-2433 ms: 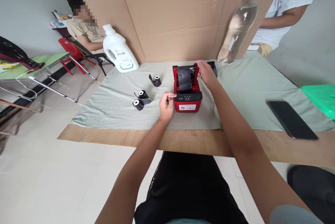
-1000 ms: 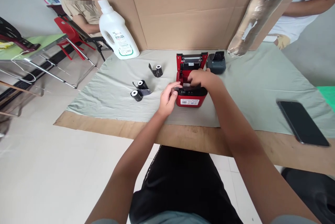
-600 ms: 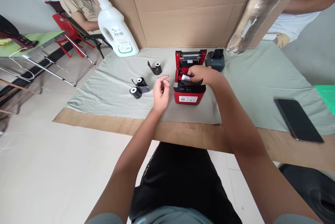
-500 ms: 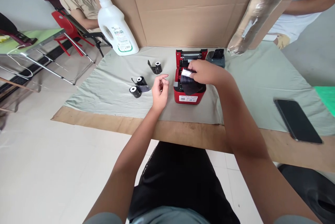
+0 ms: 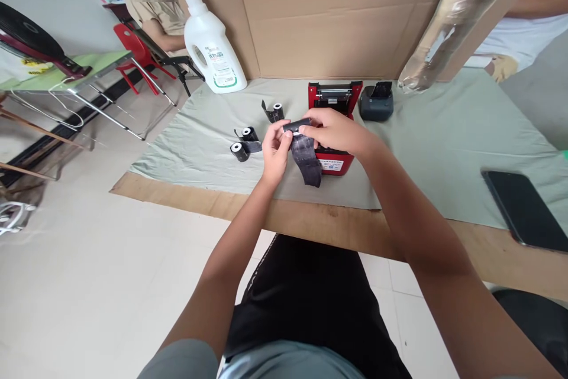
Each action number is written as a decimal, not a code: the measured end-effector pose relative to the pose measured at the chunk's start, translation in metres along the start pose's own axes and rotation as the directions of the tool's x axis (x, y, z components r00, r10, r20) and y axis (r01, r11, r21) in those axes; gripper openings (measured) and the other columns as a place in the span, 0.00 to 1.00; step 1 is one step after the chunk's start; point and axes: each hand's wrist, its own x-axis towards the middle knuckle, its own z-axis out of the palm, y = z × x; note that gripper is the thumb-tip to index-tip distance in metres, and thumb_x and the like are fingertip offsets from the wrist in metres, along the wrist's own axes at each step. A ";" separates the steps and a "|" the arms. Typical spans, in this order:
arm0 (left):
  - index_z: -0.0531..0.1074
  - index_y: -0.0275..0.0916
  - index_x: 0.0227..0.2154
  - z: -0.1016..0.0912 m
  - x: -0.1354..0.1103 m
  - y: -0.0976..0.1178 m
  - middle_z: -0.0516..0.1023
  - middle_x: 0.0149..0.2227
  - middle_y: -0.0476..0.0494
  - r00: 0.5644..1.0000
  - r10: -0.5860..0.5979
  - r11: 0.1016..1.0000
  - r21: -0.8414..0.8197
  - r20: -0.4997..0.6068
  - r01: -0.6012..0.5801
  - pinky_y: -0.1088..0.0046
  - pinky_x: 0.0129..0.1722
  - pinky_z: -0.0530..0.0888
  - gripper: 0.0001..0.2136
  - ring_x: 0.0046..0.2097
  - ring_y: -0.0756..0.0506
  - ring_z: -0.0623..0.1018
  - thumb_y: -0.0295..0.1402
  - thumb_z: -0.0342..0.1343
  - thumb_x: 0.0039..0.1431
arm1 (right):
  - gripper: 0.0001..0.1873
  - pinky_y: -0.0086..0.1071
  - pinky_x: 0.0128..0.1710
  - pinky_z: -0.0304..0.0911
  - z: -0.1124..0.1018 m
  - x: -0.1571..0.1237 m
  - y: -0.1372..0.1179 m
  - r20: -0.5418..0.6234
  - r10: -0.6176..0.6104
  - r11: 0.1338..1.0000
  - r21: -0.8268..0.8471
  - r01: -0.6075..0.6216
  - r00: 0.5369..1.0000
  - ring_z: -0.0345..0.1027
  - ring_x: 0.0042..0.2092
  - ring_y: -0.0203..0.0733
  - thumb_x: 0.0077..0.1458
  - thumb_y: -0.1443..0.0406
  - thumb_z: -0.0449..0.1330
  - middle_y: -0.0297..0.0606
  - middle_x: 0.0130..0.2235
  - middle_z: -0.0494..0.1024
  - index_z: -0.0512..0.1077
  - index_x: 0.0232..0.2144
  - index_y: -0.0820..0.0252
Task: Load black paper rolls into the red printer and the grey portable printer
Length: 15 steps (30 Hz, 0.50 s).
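Between my two hands is a black paper roll [image 5: 296, 126], its loose strip [image 5: 308, 163] hanging down over the cloth. My left hand [image 5: 275, 153] pinches the roll's left end with thumb and fingers. Over the right end are the fingers of my right hand [image 5: 339, 132], thumb on the front. Just behind and to the right stands a red printer [image 5: 339, 165] with its lid [image 5: 335, 93] raised; my right hand hides part of its inside. Left of my hands stand more black rolls: one [image 5: 277, 112] farther back, and two [image 5: 239, 152] [image 5: 249, 133] close together.
A dark grey device [image 5: 376, 102] stands right of the printer. A white detergent bottle [image 5: 217, 51] and a clear plastic-wrapped object [image 5: 448, 30] lean against the cardboard [image 5: 328, 42]. A phone [image 5: 523, 207] lies at the right. Two people sit beyond the cardboard.
My right hand has lifted the black roll from over the red printer and moved it left and nearer. My left hand has closed on the roll's other end. The view has shifted slightly.
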 end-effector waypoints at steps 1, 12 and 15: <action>0.77 0.47 0.49 0.000 0.000 0.000 0.74 0.35 0.49 1.000 -0.003 1.000 -0.018 0.001 0.003 0.75 0.33 0.72 0.22 0.33 0.51 0.74 0.55 0.66 0.60 | 0.09 0.40 0.37 0.68 0.000 0.001 0.001 -0.003 0.024 0.999 0.044 -0.024 1.000 0.70 0.32 0.45 0.63 0.57 0.62 0.37 0.29 0.76 0.73 0.37 0.55; 0.77 0.47 0.49 0.002 0.003 -0.006 0.71 0.32 0.51 0.999 -0.044 0.993 -0.112 0.024 0.046 0.74 0.32 0.73 0.22 0.31 0.52 0.73 0.52 0.69 0.57 | 0.09 0.39 0.43 0.68 0.003 0.003 0.003 -0.154 -0.117 0.966 0.211 0.148 0.981 0.73 0.39 0.45 0.57 0.65 0.65 0.35 0.35 0.79 0.77 0.42 0.55; 0.77 0.47 0.50 0.003 0.003 -0.002 0.73 0.33 0.50 0.999 -0.033 0.991 -0.132 0.032 0.037 0.73 0.35 0.74 0.22 0.34 0.51 0.75 0.52 0.69 0.58 | 0.09 0.40 0.43 0.68 0.003 0.003 0.003 -0.142 -0.130 0.965 0.207 0.157 0.981 0.73 0.39 0.45 0.57 0.63 0.65 0.35 0.35 0.79 0.77 0.42 0.55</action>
